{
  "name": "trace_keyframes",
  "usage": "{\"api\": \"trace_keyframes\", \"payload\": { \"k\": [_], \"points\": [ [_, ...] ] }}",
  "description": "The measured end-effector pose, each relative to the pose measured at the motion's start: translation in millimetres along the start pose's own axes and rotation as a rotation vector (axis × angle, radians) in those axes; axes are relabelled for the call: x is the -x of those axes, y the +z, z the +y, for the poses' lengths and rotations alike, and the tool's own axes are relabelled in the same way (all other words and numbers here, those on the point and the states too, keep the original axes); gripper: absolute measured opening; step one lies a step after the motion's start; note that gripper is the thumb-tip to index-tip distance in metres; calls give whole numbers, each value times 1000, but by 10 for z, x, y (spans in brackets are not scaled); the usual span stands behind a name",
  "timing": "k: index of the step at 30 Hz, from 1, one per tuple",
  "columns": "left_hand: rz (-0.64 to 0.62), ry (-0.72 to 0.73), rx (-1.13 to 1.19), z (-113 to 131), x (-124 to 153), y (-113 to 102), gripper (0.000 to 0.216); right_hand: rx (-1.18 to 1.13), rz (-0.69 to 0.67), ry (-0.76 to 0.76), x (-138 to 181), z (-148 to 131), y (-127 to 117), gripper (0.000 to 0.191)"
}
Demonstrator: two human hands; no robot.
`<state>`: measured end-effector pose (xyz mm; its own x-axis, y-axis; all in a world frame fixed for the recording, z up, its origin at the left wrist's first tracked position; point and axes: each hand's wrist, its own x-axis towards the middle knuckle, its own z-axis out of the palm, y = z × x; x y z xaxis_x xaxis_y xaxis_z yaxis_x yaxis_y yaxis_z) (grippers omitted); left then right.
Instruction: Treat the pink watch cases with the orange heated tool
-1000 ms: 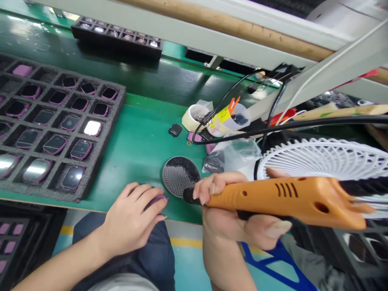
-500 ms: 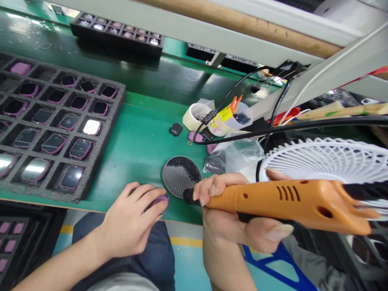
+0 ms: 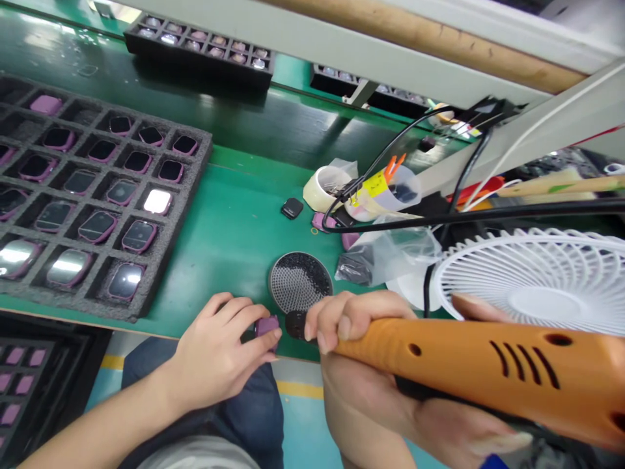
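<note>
My left hand (image 3: 219, 352) rests at the near edge of the green bench, fingers curled round a small purple watch case (image 3: 267, 325). My right hand (image 3: 361, 339) grips an orange electric screwdriver (image 3: 488, 371), whose black tip (image 3: 294, 324) sits just right of the case. A round black dish of tiny screws (image 3: 299, 282) lies just behind the tip. A grey foam tray (image 3: 190, 189) at the left holds several purple watches face up.
A white desk fan (image 3: 532, 280) stands at the right, with black cables above it. A tape roll (image 3: 321, 189), a clear cup with tools (image 3: 390, 185) and plastic bags (image 3: 390, 251) crowd the middle. Dark trays sit at the back (image 3: 195, 49) and below the bench at left (image 3: 29, 378).
The screwdriver has come closer to the camera and its tip has shifted left toward the case. My left fingers have drawn back, uncovering more of the purple case.
</note>
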<state>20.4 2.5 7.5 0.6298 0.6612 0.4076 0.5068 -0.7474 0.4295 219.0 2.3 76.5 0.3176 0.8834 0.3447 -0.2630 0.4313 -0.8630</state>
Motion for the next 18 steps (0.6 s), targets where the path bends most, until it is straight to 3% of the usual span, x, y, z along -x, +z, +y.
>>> {"api": "trace_keyframes", "payload": {
  "k": [3, 18],
  "points": [
    [2, -5, 5, 0, -6, 3, 18, -33, -19, -9, -30, 45, 48, 45],
    [3, -3, 20, -3, -13, 12, 20, -6, -84, 64, -59, 41, 105, 52]
  ]
}}
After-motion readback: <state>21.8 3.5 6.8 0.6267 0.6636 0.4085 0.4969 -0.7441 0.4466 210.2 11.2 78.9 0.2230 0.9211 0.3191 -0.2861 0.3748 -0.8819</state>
